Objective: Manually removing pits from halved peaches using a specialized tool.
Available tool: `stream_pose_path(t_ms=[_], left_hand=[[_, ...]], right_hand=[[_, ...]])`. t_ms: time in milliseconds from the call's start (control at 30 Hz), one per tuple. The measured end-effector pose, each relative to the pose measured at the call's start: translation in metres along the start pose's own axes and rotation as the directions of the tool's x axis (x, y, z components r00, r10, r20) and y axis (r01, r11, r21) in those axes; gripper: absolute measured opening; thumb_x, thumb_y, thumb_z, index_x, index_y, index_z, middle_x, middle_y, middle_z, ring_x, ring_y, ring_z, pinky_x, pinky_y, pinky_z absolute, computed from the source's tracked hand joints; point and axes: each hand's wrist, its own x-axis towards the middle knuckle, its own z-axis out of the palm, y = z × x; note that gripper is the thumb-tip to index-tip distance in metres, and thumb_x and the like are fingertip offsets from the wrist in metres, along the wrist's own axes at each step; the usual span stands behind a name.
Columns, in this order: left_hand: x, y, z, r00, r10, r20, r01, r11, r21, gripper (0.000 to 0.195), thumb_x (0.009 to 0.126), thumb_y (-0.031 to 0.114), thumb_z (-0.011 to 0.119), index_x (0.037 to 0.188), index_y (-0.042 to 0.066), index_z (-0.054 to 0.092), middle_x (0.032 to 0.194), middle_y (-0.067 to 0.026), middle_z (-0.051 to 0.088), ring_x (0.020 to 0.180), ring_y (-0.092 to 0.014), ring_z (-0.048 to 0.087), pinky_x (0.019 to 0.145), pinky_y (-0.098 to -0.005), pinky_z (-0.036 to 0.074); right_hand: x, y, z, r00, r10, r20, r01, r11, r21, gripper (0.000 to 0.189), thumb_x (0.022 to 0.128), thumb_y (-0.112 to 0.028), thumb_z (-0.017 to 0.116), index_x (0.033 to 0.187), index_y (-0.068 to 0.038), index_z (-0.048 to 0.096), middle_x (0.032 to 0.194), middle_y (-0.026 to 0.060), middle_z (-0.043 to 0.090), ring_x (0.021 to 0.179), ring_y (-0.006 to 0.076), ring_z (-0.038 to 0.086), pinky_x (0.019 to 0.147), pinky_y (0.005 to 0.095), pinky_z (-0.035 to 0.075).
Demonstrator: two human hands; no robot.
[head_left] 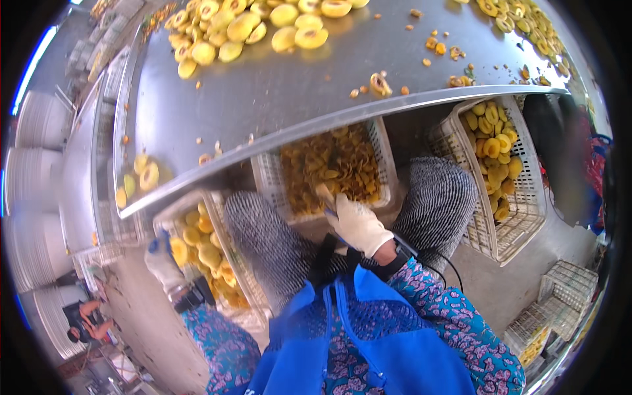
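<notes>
My right hand [363, 224], in a white work glove, is closed around a small tool with a tan, wood-like end [324, 193]. It is over the near edge of a white plastic crate [385, 165] between my knees, which holds brown-orange fruit scraps [353, 168]. At the left, my gloved left hand [163, 259] is at the outer side of another plastic crate [229, 252]. That crate holds yellow stone fruit halves [210, 254], apparently peaches or apricots. The left fingers are blurred, so whether they hold anything is unclear.
A steel table [237, 98] spans the front, bearing piles of fruit halves [237, 29] and loose stones. To my right stands a tilted crate of fruit [523, 197]. Stacked crates [568, 286] sit farther right. Another person [86, 321] is in the left background.
</notes>
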Motion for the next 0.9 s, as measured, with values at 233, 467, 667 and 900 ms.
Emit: stream_pose_path(t_ms=[233, 467, 667, 900], left_hand=[[-0.005, 0.201, 0.131, 0.841, 0.433, 0.323, -0.443, 0.895, -0.046, 0.034, 0.085, 0.017, 0.067, 0.112, -0.003, 0.062, 0.104, -0.0125, 0.068, 0.096, -0.016, 0.063, 0.083, -0.0287, 0.049], [0.013, 0.334, 0.313, 0.457, 0.718, 0.524, -0.879, 0.454, 0.144, 0.051, 0.083, 0.034, 0.067, 0.124, 0.005, 0.055, 0.111, -0.0204, 0.063, 0.100, -0.034, 0.061, 0.087, -0.0387, 0.048], [0.002, 0.339, 0.350, 0.357, 0.563, 0.745, -0.933, 0.257, 0.253, 0.057, 0.075, 0.030, 0.074, 0.122, 0.008, 0.050, 0.105, -0.0186, 0.064, 0.100, -0.035, 0.060, 0.087, -0.0421, 0.047], [0.001, 0.286, 0.275, 0.397, 0.459, 0.795, -0.897, 0.378, 0.229, 0.052, 0.069, 0.030, 0.078, 0.110, 0.005, 0.058, 0.101, -0.0215, 0.066, 0.096, -0.034, 0.064, 0.084, -0.0398, 0.050]], right_hand=[[-0.003, 0.024, 0.004, 0.962, 0.046, 0.268, -0.086, 0.986, 0.141, 0.047, 0.090, -0.037, 0.055, 0.107, 0.007, 0.053, 0.092, 0.0260, 0.065, 0.083, 0.0380, 0.065, 0.075, 0.0448, 0.049], [-0.001, -0.005, -0.068, 0.965, 0.165, 0.205, -0.257, 0.756, 0.602, 0.033, 0.093, -0.032, 0.056, 0.101, 0.000, 0.049, 0.065, 0.0084, 0.057, 0.053, 0.0169, 0.056, 0.048, 0.0331, 0.044], [-0.003, -0.002, -0.074, 0.971, 0.176, 0.161, -0.239, 0.711, 0.661, 0.031, 0.092, -0.030, 0.058, 0.098, 0.000, 0.051, 0.067, 0.0080, 0.059, 0.055, 0.0165, 0.057, 0.052, 0.0327, 0.046], [-0.005, -0.009, -0.073, 0.976, 0.169, 0.139, -0.201, 0.443, 0.874, 0.026, 0.092, -0.028, 0.058, 0.097, -0.003, 0.054, 0.066, 0.0017, 0.054, 0.052, 0.0100, 0.052, 0.046, 0.0257, 0.043]])
